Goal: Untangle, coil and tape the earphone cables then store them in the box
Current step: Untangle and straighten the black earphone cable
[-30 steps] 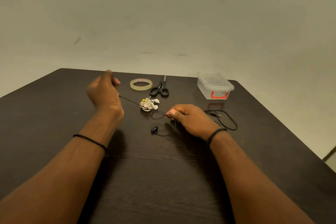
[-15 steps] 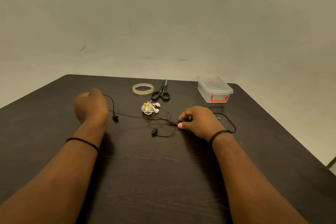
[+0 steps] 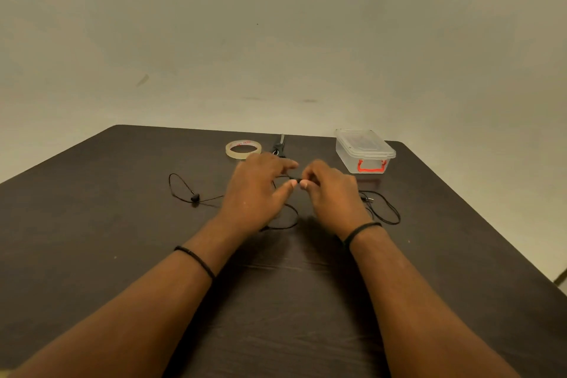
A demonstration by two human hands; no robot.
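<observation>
Worktop [image 3: 122, 255]: dark, carries everything.
Box [image 3: 363, 152]: lidded, far right.
Left hand [image 3: 256, 190]: fingers loosely spread, thumb reaching for the cable; grip open.
Right hand [image 3: 333, 190]: pinches the cable mid-length.
Black earphone cable [image 3: 181, 186]: thin, limp, light; likely snags, best taken near the earbud [image 3: 195, 197].

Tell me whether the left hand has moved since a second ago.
Yes. The left hand has swung right, from left of the tape roll to meet the right hand below the scissors.
</observation>
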